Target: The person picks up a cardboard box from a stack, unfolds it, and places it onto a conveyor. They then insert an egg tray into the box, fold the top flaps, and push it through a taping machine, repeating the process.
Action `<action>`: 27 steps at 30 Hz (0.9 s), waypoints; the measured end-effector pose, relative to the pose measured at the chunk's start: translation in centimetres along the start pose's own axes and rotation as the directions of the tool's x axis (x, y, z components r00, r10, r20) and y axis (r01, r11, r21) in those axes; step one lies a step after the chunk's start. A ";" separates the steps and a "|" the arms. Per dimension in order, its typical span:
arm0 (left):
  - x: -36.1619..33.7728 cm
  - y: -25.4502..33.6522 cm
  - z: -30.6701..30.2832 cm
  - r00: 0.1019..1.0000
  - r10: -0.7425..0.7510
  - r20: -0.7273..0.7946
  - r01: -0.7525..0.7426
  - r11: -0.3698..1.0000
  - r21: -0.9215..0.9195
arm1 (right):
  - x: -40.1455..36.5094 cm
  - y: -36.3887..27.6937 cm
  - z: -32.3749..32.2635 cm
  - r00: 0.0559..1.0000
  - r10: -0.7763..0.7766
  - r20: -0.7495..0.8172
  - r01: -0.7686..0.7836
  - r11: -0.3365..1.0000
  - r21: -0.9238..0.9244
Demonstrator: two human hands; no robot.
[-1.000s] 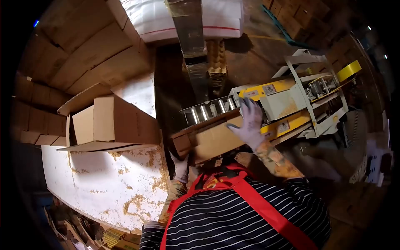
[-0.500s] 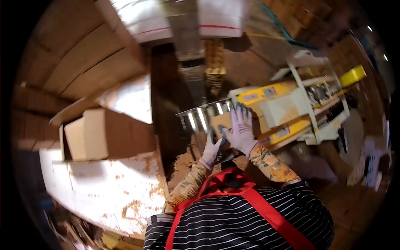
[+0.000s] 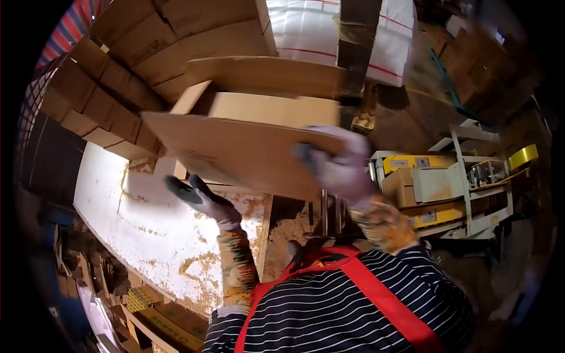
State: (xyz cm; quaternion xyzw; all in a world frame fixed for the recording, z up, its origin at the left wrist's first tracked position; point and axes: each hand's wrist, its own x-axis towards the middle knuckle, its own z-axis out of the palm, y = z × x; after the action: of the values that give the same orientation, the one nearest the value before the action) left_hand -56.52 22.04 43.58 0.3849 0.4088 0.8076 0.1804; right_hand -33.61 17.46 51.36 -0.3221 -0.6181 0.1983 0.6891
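Note:
An open cardboard box [image 3: 247, 150] hangs tilted in front of me over the white work table [image 3: 159, 241], its flaps standing up and lighter cardboard showing inside. My right hand [image 3: 344, 167], in a pale glove with dark fingertips and slightly blurred, grips the box's right end with fingers over the near panel. Just below the box's lower left edge is my left hand [image 3: 206, 203], gloved the same way, fingers stretched out and apart. To the right, a smaller brown carton [image 3: 398, 187] sits between the yellow side belts of a carton-sealing machine [image 3: 436, 181].
Stacked cartons [image 3: 94, 88] line the far left of the table. A roll of yellow tape [image 3: 522, 157] is mounted on the machine's right end. Large white wrapped bundles [image 3: 303, 32] stand beyond a dark post [image 3: 358, 35]. Flattened cardboard [image 3: 168, 326] lies low at the left.
My hands have left the carton at the sealing machine and swung left to the open box, which is now raised off the table. The view has turned left; the carton sits between the belts.

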 end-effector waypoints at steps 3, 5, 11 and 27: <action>0.1 3.0 2.5 0.806 -0.063 0.589 0.191 0.969 -0.158 | -4.4 -0.7 -9.7 0.989 -0.122 -0.080 0.122 0.993 -0.002; -1.3 1.1 4.1 0.662 -0.140 0.736 0.394 0.901 -0.183 | -9.1 1.7 -14.5 0.962 0.187 -0.201 -0.171 0.981 0.095; -16.1 -10.0 -5.5 0.332 -0.558 0.760 0.215 0.830 0.515 | -27.7 11.0 -21.6 0.643 0.723 -0.252 -0.759 0.557 -0.338; -30.7 -9.0 -1.4 0.493 -0.717 0.492 0.577 0.693 0.432 | -21.9 7.8 -16.5 0.612 0.782 0.115 -0.065 0.195 -0.979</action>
State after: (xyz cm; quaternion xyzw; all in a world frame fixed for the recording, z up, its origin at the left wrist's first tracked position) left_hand -38.25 8.10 21.34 0.4640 0.5208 0.4531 0.5551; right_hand -19.89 5.05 29.65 -0.7338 -0.6695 0.1054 0.0467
